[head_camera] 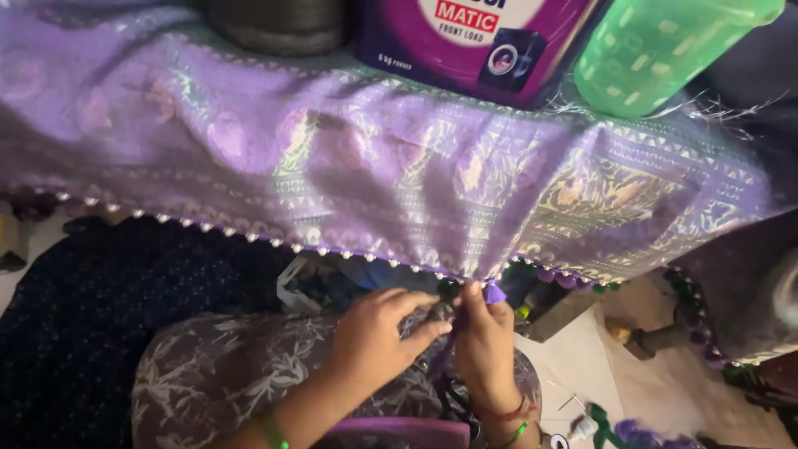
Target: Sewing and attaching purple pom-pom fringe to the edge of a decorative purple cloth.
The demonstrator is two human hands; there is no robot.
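Tassel (495,293), small and purple, hangs at the beaded hem of the purple brocade cloth (374,166), directly above the right hand (485,345), whose fingers are pinched together on it. The hem runs left to right, sloping down toward the right. The left hand (374,341) sits just beside, fingers curled on dark thread between the two hands. Above, on the draped worktop, stand a purple detergent box (474,41) and a green bottle (657,50). A patterned lap lies beneath the hands.
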